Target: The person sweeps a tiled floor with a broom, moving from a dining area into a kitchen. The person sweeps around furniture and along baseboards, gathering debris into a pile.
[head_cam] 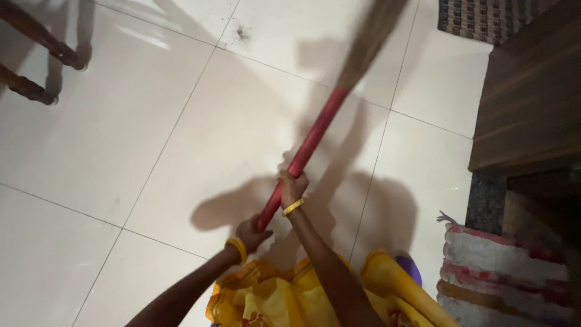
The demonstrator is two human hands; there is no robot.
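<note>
1. Closest to me, yellow patterned cloth (284, 300) fills the bottom edge, with both forearms reaching out over it.
2. My left hand (251, 233) is wrapped around the lower end of the broom's red handle (305, 148), fingers curled tight; a gold bangle (237, 247) sits on that wrist.
3. My right hand (292, 188) grips the same handle just above, fingers closed fully round it, a second bangle at the wrist.
4. The handle slants up and to the right over the white tiled floor (151, 121).
5. Its bristle head (372, 36), blurred, lies near the top edge.
6. A striped mat (502, 272) lies right; a wooden cabinet (532, 97) stands beyond it.
7. Dark chair legs (36, 54) stand far left.
</note>
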